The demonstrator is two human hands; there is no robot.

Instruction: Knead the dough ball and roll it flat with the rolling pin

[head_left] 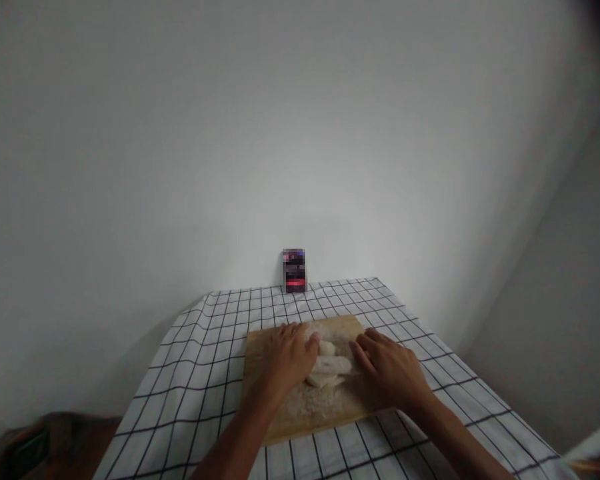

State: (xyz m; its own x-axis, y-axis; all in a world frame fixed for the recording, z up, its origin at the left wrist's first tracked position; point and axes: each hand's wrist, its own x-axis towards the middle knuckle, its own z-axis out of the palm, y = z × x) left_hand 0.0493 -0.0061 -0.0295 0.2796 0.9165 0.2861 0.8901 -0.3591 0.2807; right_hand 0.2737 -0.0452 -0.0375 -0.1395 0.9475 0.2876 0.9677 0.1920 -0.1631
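A pale, flour-dusted rolling pin runs crosswise between my hands. Flattish white dough shows on its near side, and a little more shows beyond it. My left hand covers the pin's left end, fingers pointing forward and the thumb toward the middle. Over the right end, my right hand is curled with its fingers bent down. Both ends of the pin are hidden beneath the hands. Under everything lies a wooden board streaked with flour.
A white tablecloth with black checks covers the table. At its far edge a small dark, blurred-out upright object leans by the white wall. Something brown and dark sits low at the left, beside the table.
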